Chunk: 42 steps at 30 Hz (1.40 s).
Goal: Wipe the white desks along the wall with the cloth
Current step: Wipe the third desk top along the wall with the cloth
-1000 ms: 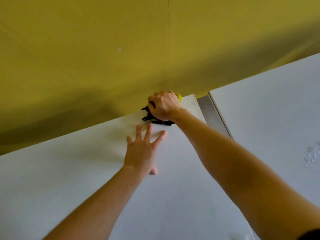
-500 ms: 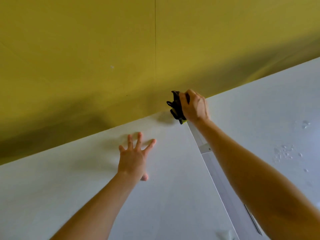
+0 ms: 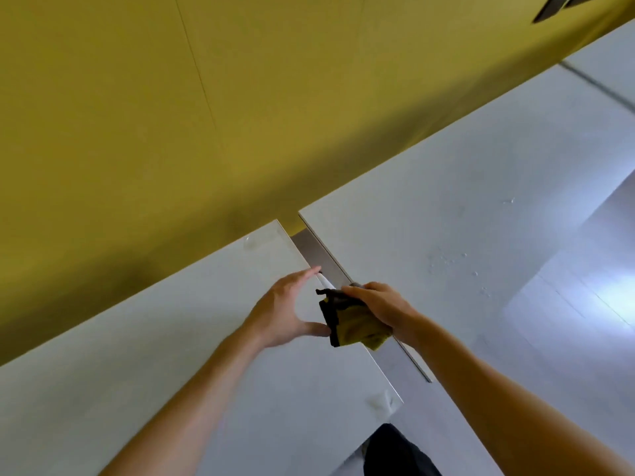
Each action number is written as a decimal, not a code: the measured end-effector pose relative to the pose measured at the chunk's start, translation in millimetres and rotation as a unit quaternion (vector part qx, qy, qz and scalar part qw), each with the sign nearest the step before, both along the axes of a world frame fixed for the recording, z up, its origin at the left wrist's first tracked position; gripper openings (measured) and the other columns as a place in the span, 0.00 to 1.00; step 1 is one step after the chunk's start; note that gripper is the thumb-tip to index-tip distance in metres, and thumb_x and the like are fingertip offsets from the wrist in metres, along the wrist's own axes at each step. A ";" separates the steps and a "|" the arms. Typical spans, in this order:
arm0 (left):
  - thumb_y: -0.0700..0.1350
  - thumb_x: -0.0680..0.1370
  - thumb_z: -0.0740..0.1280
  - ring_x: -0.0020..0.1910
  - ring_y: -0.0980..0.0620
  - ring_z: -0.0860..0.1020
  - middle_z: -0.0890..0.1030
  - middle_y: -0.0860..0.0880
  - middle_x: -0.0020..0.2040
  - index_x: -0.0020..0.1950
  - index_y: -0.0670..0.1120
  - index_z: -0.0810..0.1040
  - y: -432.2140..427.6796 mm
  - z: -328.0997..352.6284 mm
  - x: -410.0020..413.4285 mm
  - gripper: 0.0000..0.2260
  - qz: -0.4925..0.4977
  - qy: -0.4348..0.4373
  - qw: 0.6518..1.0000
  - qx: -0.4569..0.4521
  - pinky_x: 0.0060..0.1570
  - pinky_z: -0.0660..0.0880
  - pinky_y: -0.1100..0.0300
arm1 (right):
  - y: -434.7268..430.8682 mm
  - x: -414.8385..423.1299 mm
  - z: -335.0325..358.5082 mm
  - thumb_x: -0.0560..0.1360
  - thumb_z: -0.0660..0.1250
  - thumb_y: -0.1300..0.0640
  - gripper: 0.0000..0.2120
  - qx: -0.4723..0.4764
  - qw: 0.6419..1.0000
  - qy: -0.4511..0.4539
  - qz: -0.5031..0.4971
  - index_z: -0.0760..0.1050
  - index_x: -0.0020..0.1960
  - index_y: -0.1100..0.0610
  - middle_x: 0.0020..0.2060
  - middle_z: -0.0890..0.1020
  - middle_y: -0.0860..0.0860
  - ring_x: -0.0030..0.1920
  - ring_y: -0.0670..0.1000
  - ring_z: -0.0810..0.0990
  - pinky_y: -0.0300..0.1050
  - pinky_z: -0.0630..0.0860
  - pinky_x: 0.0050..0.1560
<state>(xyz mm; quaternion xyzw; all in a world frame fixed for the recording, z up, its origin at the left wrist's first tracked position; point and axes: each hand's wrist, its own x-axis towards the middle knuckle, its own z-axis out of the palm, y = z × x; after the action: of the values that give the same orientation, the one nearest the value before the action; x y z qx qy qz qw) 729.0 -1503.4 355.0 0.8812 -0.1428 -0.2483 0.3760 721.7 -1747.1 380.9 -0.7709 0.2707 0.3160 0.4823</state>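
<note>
Two white desks stand against a yellow wall, the left desk (image 3: 192, 338) and the right desk (image 3: 446, 214), with a narrow gap between them. My right hand (image 3: 378, 300) grips a yellow cloth (image 3: 357, 328) with a black edge, holding it over the left desk's right edge by the gap. My left hand (image 3: 288, 310) is just left of the cloth with fingers straight and thumb spread toward it; the thumb tip is at the cloth's black edge.
The yellow wall (image 3: 171, 132) runs behind both desks. Water droplets (image 3: 450, 261) lie on the right desk. The gap (image 3: 319, 255) shows grey floor. A third desk top (image 3: 611, 56) follows at the far right. Dark clothing (image 3: 391, 451) shows at the bottom.
My right hand has pulled the cloth back from the wall along the left desk's edge toward me. My left hand lifted off the desk and came beside the cloth. The view shifted right.
</note>
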 end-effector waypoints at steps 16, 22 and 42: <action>0.48 0.85 0.70 0.53 0.40 0.87 0.89 0.41 0.53 0.60 0.39 0.84 -213.3 31.0 -8.9 0.13 0.346 0.203 0.881 -0.252 0.49 0.82 0.53 | -195.5 -42.6 -0.5 0.76 0.81 0.49 0.20 -0.085 0.984 -0.142 0.065 0.77 0.63 0.47 0.56 0.82 0.44 0.50 0.45 0.83 0.39 0.78 0.41; 0.38 0.85 0.65 0.55 0.39 0.83 0.84 0.39 0.55 0.63 0.39 0.79 -267.0 45.3 -8.8 0.08 0.503 0.297 0.723 -0.370 0.49 0.84 0.49 | -243.9 -28.0 4.0 0.78 0.76 0.54 0.06 -0.105 0.971 -0.198 0.085 0.81 0.53 0.50 0.48 0.84 0.48 0.46 0.52 0.83 0.41 0.76 0.37; 0.61 0.66 0.85 0.81 0.43 0.67 0.62 0.47 0.84 0.86 0.55 0.57 -237.8 -33.2 8.4 0.56 0.039 0.028 0.939 0.339 0.73 0.73 0.47 | -271.9 16.8 -117.4 0.81 0.61 0.29 0.41 -0.295 0.792 -0.321 0.428 0.55 0.88 0.44 0.89 0.52 0.53 0.88 0.57 0.44 0.71 0.47 0.85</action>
<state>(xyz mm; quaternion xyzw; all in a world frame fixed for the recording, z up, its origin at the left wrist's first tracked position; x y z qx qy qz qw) 737.4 -1741.2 321.8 0.9541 -0.0046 -0.2918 0.0681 738.5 -2019.0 263.5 -0.9699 -0.1768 0.1296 0.1064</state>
